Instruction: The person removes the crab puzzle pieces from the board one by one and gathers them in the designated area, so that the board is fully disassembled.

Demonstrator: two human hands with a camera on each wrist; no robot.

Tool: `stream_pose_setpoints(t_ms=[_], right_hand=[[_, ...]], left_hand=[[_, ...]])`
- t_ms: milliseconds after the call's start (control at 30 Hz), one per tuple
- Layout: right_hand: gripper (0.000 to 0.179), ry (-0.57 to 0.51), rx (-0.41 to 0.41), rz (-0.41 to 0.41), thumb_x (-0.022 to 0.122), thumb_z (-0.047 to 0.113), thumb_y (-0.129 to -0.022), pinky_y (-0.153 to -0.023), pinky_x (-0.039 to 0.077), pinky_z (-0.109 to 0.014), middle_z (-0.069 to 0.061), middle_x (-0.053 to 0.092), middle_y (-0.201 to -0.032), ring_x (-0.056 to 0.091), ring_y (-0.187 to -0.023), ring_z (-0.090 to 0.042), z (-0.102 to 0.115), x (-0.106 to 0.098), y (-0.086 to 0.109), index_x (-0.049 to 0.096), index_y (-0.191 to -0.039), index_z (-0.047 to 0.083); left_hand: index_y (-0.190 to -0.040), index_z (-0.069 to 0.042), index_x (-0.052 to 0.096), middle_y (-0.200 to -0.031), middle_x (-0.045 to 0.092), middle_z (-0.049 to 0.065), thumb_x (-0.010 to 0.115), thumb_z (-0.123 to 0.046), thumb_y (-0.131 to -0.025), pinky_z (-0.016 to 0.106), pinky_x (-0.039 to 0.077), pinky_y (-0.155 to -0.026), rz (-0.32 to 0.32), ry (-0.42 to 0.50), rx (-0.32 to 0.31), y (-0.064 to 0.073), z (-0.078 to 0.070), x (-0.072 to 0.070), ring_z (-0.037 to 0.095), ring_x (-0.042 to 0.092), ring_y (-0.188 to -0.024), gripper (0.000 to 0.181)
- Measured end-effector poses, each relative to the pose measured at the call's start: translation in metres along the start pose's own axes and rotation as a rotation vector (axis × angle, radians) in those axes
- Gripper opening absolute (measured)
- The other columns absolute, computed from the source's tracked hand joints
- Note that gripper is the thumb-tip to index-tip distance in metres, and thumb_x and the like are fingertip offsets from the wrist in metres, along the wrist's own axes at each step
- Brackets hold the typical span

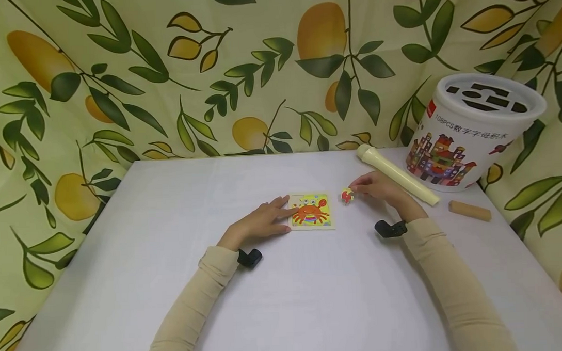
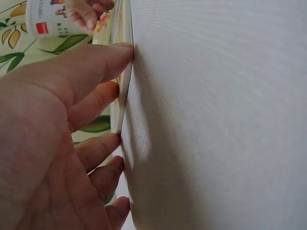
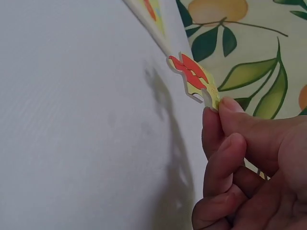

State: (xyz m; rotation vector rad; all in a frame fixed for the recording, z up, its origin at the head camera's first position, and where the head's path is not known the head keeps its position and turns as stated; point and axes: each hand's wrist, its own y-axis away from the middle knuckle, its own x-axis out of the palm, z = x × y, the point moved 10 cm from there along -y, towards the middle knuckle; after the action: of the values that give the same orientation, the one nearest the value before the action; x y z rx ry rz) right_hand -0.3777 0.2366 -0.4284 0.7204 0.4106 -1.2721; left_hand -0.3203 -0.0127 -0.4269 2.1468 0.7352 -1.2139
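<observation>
A small square wooden puzzle board (image 1: 315, 227) with a red crab picture (image 1: 311, 213) on yellow lies flat on the table. Bare wood shows at its upper left corner. My left hand (image 1: 264, 220) rests at the board's left side with fingers spread, the index finger reaching onto the picture and the thumb by the near left corner. Just right of the board, my right hand (image 1: 378, 186) pinches a puzzle piece (image 3: 194, 76) between thumb and index finger. The piece is red and yellow with a curved, notched outline, and it is tilted above the white tabletop.
A cream microphone-shaped stick (image 1: 397, 174) lies behind the right hand. Farther right are a wooden block (image 1: 469, 210) and a large white bucket (image 1: 474, 132) with a slotted lid. A leaf-patterned curtain (image 1: 258, 68) hangs along the table's back edge.
</observation>
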Motion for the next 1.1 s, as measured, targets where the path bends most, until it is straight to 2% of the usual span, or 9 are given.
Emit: stream_pose_setpoints(t_ms=[167, 367, 600, 800, 867, 967, 1100], right_hand=[[0.029, 0.005, -0.015, -0.021, 0.058, 0.02, -0.091, -0.065, 0.043, -0.023, -0.011, 0.062, -0.099, 0.049, -0.077, -0.016, -0.002, 0.002, -0.002, 0.065, -0.109, -0.001], [0.022, 0.052, -0.083, -0.068, 0.058, 0.013, -0.09, -0.064, 0.042, -0.023, -0.015, 0.063, -0.096, 0.049, -0.08, -0.02, 0.004, 0.007, -0.008, 0.066, -0.102, -0.004], [0.023, 0.104, -0.045, -0.1, 0.057, 0.016, -0.091, -0.085, 0.044, -0.04, -0.019, 0.063, -0.106, 0.052, -0.095, -0.027, 0.004, 0.01, -0.009, 0.067, -0.103, -0.002], [0.025, 0.108, -0.04, -0.109, 0.057, 0.018, -0.091, -0.089, 0.044, -0.043, -0.02, 0.063, -0.109, 0.054, -0.1, -0.029, 0.006, 0.011, -0.009, 0.067, -0.105, -0.001], [0.026, 0.106, -0.046, -0.112, 0.058, 0.02, -0.091, -0.086, 0.045, -0.04, -0.019, 0.064, -0.109, 0.054, -0.098, -0.027, 0.008, 0.011, -0.009, 0.067, -0.105, 0.0], [0.025, 0.088, -0.06, -0.101, 0.059, 0.022, -0.09, -0.073, 0.047, -0.032, -0.016, 0.064, -0.102, 0.054, -0.087, -0.024, 0.015, 0.013, -0.008, 0.068, -0.105, 0.003], [0.023, 0.116, -0.134, -0.042, 0.059, 0.019, -0.09, -0.059, 0.045, -0.024, -0.012, 0.063, -0.094, 0.052, -0.075, -0.021, 0.046, 0.028, -0.007, 0.067, -0.107, 0.006]], left_hand=[[-0.141, -0.024, 0.038, -0.155, 0.013, 0.007, 0.058, -0.037, -0.088, 0.049, 0.012, -0.114, 0.005, 0.017, 0.0, -0.001, 0.0, 0.001, 0.028, 0.008, -0.143, 0.057], [-0.14, -0.025, 0.038, -0.155, 0.012, 0.007, 0.057, -0.038, -0.089, 0.048, 0.013, -0.114, -0.004, 0.016, 0.016, -0.004, 0.002, 0.004, 0.027, 0.007, -0.144, 0.056], [-0.14, -0.024, 0.038, -0.155, 0.013, 0.008, 0.057, -0.037, -0.089, 0.048, 0.013, -0.114, -0.003, 0.009, 0.016, -0.002, 0.001, 0.001, 0.027, 0.007, -0.144, 0.056], [-0.14, -0.025, 0.038, -0.155, 0.013, 0.008, 0.058, -0.037, -0.089, 0.048, 0.013, -0.114, -0.009, 0.023, 0.013, 0.0, 0.001, 0.0, 0.027, 0.007, -0.143, 0.056], [-0.14, -0.025, 0.038, -0.155, 0.013, 0.008, 0.058, -0.037, -0.089, 0.048, 0.012, -0.114, -0.009, 0.025, 0.015, -0.001, 0.002, 0.001, 0.027, 0.008, -0.143, 0.057], [-0.14, -0.025, 0.038, -0.155, 0.013, 0.008, 0.057, -0.038, -0.089, 0.048, 0.013, -0.114, -0.009, 0.023, 0.017, -0.002, 0.003, 0.002, 0.027, 0.008, -0.144, 0.057], [-0.14, -0.026, 0.039, -0.155, 0.014, 0.007, 0.058, -0.038, -0.088, 0.048, 0.014, -0.114, -0.012, 0.025, 0.012, -0.002, 0.004, 0.002, 0.027, 0.008, -0.143, 0.056]])
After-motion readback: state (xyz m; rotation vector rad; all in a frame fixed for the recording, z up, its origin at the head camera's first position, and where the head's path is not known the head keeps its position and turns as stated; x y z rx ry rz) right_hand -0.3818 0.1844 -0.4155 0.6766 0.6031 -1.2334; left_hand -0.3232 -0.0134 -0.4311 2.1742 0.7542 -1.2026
